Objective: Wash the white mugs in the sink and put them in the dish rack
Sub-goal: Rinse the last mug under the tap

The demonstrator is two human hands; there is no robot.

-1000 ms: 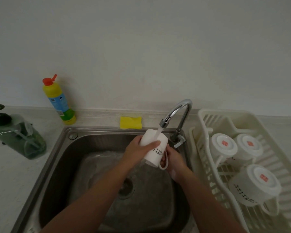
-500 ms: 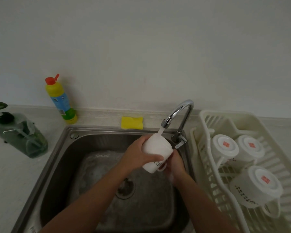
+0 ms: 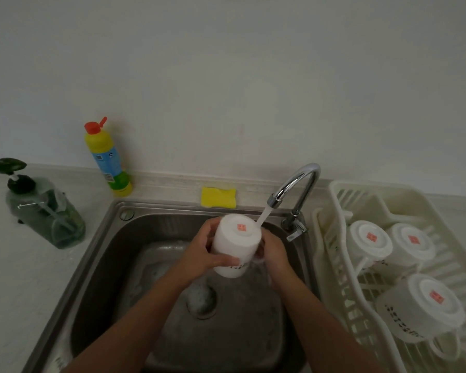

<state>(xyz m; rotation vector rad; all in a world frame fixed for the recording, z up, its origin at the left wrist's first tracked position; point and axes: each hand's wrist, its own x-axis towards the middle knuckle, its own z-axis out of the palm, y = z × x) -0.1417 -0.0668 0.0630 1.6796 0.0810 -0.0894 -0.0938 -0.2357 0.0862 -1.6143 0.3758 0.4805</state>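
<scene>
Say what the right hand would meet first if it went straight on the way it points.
The white mug: the right hand apparently touches it, while the left hand grips its other side.

Single head-worn view, forward and down, close over sink (image 3: 97, 254).

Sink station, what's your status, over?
Left hand grips white mug, right hand holds its other side. Base up under running faucet, over sink. Three mugs in dish rack. Nothing blocking.
</scene>
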